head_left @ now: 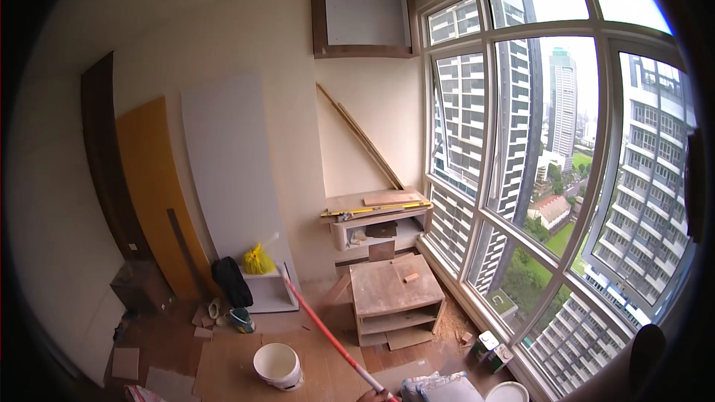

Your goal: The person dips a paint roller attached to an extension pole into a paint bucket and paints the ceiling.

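Note:
At the lower edge, my left hand is closed around a long red pole with a white lower section. Only its fingers show. The pole slants up and to the left, ending in a pale, blurred head like a paint roller's, in front of the white panel. Beside that end, a yellow plastic bag sits on a low white cabinet. My right hand is out of view. A white bucket stands on the floor left of the pole.
A worn wooden cabinet stands right of the pole, before a ledge with a yellow spirit level. Near the tall windows are tins, a white tub and plastic-wrapped material. A black bag and tin stand left.

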A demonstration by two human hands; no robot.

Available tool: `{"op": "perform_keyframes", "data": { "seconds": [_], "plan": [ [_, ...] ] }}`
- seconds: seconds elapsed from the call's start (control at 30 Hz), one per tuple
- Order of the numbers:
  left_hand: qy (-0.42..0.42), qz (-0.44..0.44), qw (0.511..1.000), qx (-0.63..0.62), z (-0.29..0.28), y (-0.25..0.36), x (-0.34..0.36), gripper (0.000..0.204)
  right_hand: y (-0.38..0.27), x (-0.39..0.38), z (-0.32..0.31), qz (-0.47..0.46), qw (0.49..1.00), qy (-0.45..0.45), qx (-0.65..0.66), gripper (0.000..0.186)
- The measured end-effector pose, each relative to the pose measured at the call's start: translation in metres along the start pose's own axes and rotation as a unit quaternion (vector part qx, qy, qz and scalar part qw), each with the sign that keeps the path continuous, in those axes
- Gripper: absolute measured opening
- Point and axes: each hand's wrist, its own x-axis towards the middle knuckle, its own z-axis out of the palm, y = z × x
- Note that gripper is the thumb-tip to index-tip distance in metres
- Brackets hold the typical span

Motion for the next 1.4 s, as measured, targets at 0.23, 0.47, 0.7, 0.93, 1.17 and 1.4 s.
{"op": "perform_keyframes", "data": {
  "seconds": [0.23,0.47,0.7,0.93,1.17,1.4],
  "plan": [
    [-0.026,0.217,0.957,0.189,0.045,0.136,0.018,0.027,0.009,-0.063,0.13,0.085,0.968,-0.202,0.123,0.026],
    [-0.008,0.367,0.903,0.225,0.122,0.261,-0.009,0.027,0.019,-0.106,0.23,0.127,0.925,-0.312,0.177,0.026],
    [0.022,0.509,0.818,0.267,0.188,0.398,-0.032,0.033,-0.018,-0.08,0.279,0.01,0.899,-0.312,0.307,0.027],
    [0.083,0.545,0.789,0.271,0.244,0.545,-0.056,0.046,-0.14,0.002,0.231,-0.075,0.852,-0.295,0.426,0.027],
    [0.113,0.584,0.756,0.274,0.252,0.578,-0.076,0.043,-0.249,0.042,0.178,-0.138,0.781,-0.31,0.524,0.033],
    [0.099,0.597,0.74,0.296,0.238,0.606,-0.081,0.039,-0.327,0.048,0.155,-0.14,0.744,-0.325,0.566,0.043]
  ]
}}
